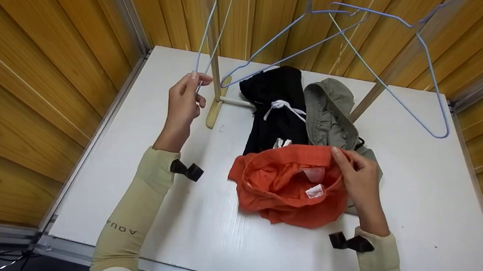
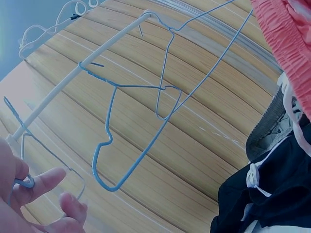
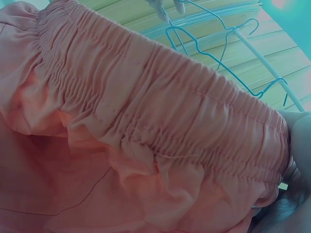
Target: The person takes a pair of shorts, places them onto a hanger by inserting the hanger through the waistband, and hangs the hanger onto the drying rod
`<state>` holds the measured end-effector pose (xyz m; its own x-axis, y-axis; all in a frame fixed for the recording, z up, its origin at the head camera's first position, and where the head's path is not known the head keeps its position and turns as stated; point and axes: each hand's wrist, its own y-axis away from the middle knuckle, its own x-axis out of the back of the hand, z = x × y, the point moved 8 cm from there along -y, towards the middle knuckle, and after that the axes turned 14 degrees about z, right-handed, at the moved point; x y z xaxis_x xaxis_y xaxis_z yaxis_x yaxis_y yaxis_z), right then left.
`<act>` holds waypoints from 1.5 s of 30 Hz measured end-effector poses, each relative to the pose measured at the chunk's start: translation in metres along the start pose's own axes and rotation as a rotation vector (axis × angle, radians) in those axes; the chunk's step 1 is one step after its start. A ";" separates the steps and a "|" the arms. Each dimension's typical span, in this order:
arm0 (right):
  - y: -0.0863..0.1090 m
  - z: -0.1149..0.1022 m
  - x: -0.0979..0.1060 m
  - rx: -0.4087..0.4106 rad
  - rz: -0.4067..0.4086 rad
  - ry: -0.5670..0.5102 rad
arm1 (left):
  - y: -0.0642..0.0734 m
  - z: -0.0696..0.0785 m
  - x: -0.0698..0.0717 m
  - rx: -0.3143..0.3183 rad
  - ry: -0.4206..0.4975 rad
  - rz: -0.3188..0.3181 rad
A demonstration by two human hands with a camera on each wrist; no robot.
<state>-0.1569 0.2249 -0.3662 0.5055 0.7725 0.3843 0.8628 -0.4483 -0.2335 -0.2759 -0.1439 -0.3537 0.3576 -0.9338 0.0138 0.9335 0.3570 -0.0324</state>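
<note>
My left hand [image 1: 184, 101] pinches the lower end of the leftmost blue wire hanger [image 1: 206, 31], which hangs on the rack. Its thumb and forefinger meet round the wire; in the left wrist view the bent wire end shows between the fingers. With thumb and fingers, my right hand [image 1: 359, 180] holds the elastic waistband of orange shorts [image 1: 291, 213] at its right side. The waistband gapes upward, showing a white label [image 1: 315, 191] inside. Behind the shorts lie a black garment [image 1: 282, 125] with a white drawstring and a grey-green garment [image 1: 333, 99] with an elastic waist.
Two more blue hangers hang on the rack, a middle hanger [image 1: 278, 38] and a right hanger [image 1: 433, 83]. The rack's rail [image 2: 53, 95] shows in the left wrist view. Its wooden foot [image 1: 213, 114] stands on the white table [image 1: 423, 207]. Wood-slat walls [image 1: 29, 74] enclose the table.
</note>
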 end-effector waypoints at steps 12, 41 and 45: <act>0.000 0.003 0.002 -0.034 -0.004 0.025 | 0.003 -0.007 0.015 -0.013 0.072 -0.029; -0.001 0.005 0.001 -0.027 -0.006 0.034 | 0.009 -0.012 0.042 -0.042 0.198 -0.163; -0.001 0.007 0.001 -0.047 -0.009 0.028 | 0.010 -0.011 0.043 -0.065 0.236 -0.193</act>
<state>-0.1568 0.2296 -0.3721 0.4972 0.7640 0.4111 0.8664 -0.4626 -0.1880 -0.2516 -0.1806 -0.3640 0.1514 -0.9668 -0.2060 0.9773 0.1777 -0.1156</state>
